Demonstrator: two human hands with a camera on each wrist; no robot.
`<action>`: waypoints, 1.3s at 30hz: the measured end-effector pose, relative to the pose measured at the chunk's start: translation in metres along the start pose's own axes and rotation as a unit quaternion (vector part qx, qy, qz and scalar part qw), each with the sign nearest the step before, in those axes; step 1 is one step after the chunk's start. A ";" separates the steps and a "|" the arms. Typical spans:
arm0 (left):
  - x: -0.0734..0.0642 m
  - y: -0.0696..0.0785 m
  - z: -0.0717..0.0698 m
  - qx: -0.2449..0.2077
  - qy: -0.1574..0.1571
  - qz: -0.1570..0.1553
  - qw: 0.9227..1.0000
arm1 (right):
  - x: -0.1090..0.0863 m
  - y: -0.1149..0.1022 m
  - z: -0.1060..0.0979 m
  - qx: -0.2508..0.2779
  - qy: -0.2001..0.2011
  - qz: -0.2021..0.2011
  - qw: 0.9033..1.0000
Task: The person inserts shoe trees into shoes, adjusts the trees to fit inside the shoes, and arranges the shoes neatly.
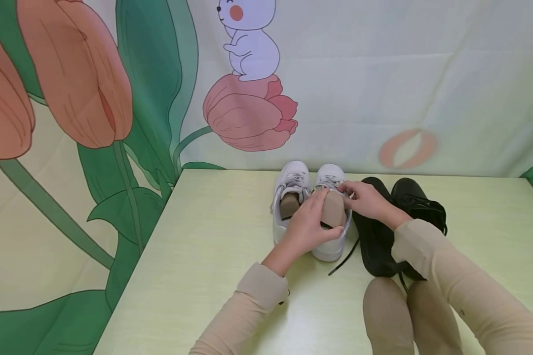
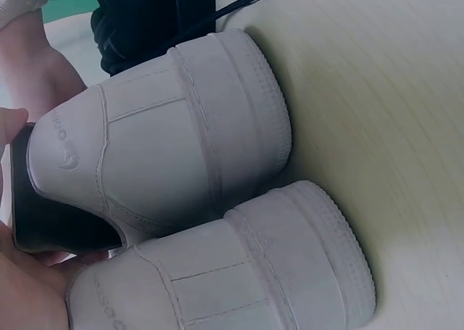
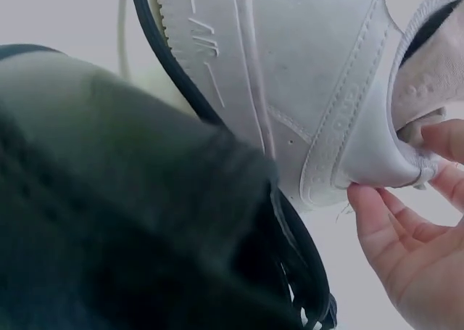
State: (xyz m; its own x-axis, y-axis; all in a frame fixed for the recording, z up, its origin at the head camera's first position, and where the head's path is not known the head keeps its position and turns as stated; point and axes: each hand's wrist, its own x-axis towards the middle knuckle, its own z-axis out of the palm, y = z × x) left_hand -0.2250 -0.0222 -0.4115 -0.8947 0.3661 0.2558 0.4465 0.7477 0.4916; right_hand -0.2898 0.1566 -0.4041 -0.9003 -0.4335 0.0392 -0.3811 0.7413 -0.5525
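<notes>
A pair of white lace-up sneakers stands side by side, toes toward the wall, each with a tan insert in its opening. My left hand (image 1: 308, 222) holds the tan insert (image 1: 333, 209) in the right sneaker (image 1: 330, 249), thumb and fingers at either side. A black face of that insert (image 2: 54, 217) shows above the heel in the left wrist view. My right hand (image 1: 367, 199) pinches the edge of the same sneaker's opening beside the laces, thumb and fingers visible in the right wrist view. The left sneaker (image 1: 293, 172) stands untouched, its insert (image 1: 289, 205) lower inside.
Black lace-up shoes (image 1: 377, 246) lie just right of the sneakers, under my right forearm, with a loose black lace (image 1: 346, 259) trailing on the pale table (image 1: 204, 256). Two rounded tan shapes (image 1: 387, 315) are at the front edge. A printed cloth (image 1: 337, 98) hangs behind.
</notes>
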 end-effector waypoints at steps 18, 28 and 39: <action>-0.001 0.011 0.006 0.045 0.024 -0.003 0.999 | 0.002 -0.002 0.002 -0.038 0.032 0.011 0.999; 0.001 0.007 -0.003 -0.023 -0.012 -0.025 0.999 | 0.002 -0.004 0.003 -0.042 0.032 0.013 0.999; 0.002 0.013 -0.022 -0.006 0.044 -0.082 0.996 | 0.002 -0.005 0.004 -0.059 0.056 0.018 0.997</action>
State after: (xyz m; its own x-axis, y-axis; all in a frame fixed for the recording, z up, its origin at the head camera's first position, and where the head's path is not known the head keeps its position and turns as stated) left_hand -0.2204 -0.0238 -0.3865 -0.9516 0.1897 0.2420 0.2948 0.7864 0.5428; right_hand -0.2890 0.1499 -0.4049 -0.9291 -0.3510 0.1167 -0.3643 0.8137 -0.4530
